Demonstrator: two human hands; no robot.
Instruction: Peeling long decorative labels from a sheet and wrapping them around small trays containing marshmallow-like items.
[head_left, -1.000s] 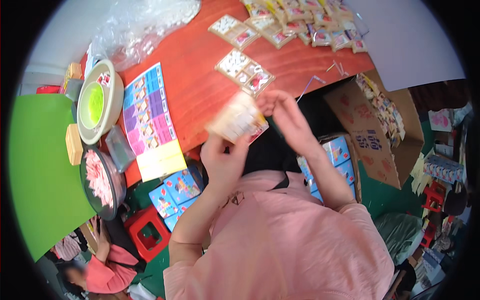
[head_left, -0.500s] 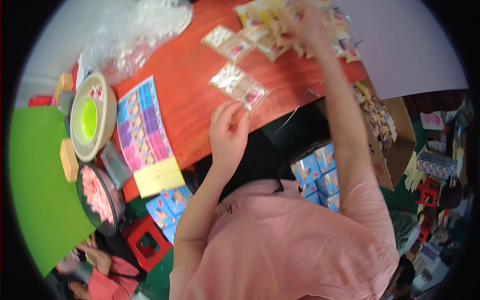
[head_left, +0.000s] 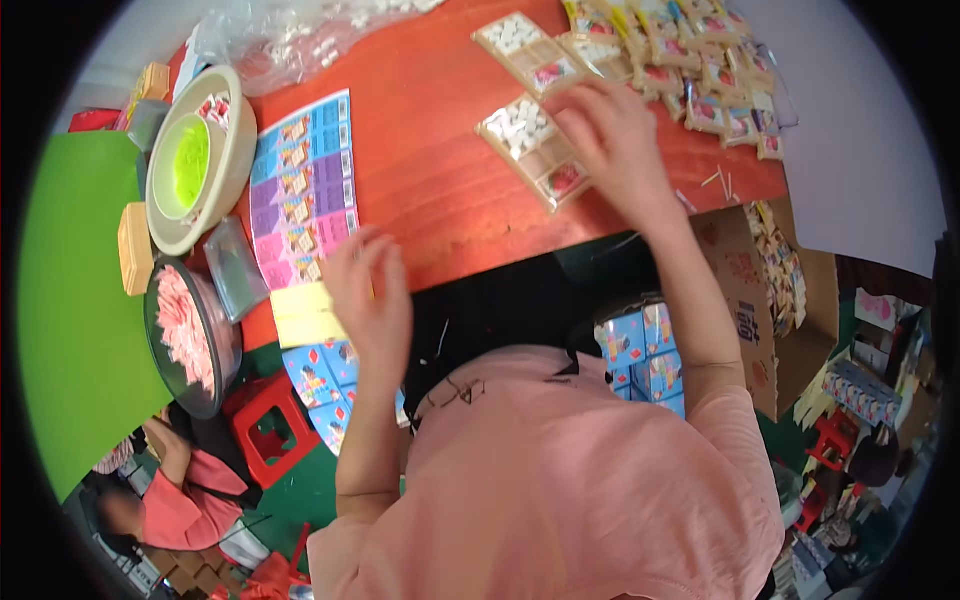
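Divided tray (head_left: 538, 163) lies near your edge of the red table (head_left: 420, 190), short of the packet pile (head_left: 705, 60). Your right hand (head_left: 622, 150) has come back from that pile to the tray's right side, while your left hand (head_left: 372, 300) has drawn away toward the printed sheet (head_left: 303, 190); as I judge it, only your right is now placed to work there. Your left fingers are loosely spread; whether your right pinches anything, I cannot tell. Tan and slanting, the tray shows white pieces (head_left: 522, 126), a bare section and a red item (head_left: 564, 179).
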